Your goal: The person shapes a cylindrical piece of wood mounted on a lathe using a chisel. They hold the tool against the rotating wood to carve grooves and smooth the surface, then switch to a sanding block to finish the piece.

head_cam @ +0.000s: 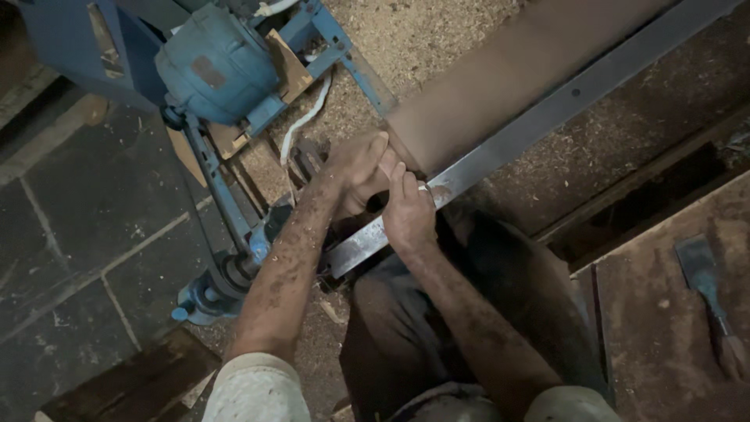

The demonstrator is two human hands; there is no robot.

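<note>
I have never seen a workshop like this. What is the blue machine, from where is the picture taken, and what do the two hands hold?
The picture comes from a camera on the person's head, looking down at their own arms. The blue machine is a metal frame carrying an electric motor, standing on a dark stone floor strewn with sawdust. A long brown piece of wood runs across, blurred as if spinning, so this is probably a wood lathe. In front of it lies a long flat metal bar. The left hand rests at the end of the wood. The right hand lies on the bar, pinching something small and pale that I cannot identify. A chisel lies on the wooden bench at right.
</note>
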